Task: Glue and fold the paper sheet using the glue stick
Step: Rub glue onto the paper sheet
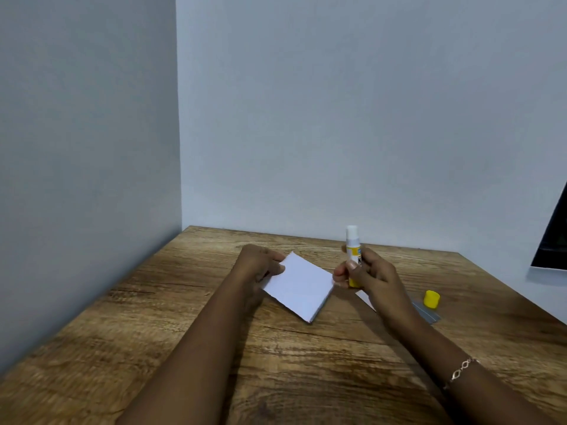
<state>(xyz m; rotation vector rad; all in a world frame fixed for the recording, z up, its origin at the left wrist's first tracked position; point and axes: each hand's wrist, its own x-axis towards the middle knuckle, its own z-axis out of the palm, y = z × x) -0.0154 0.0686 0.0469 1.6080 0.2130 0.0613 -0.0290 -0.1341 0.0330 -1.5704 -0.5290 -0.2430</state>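
Observation:
A folded white paper sheet (299,286) lies tilted on the wooden table (184,317), with a crease across it. My left hand (256,265) pinches its upper left corner. My right hand (368,273) holds the glue stick (352,250) upright just right of the paper; the stick is yellow and white, uncapped, with its white tip pointing up. The yellow cap (432,299) sits on the table to the right of my right hand.
Another white paper piece (365,297) peeks out under my right hand. A grey flat strip (426,312) lies by the cap. Walls close off the table at the left and back. A dark framed object (552,240) stands at the far right.

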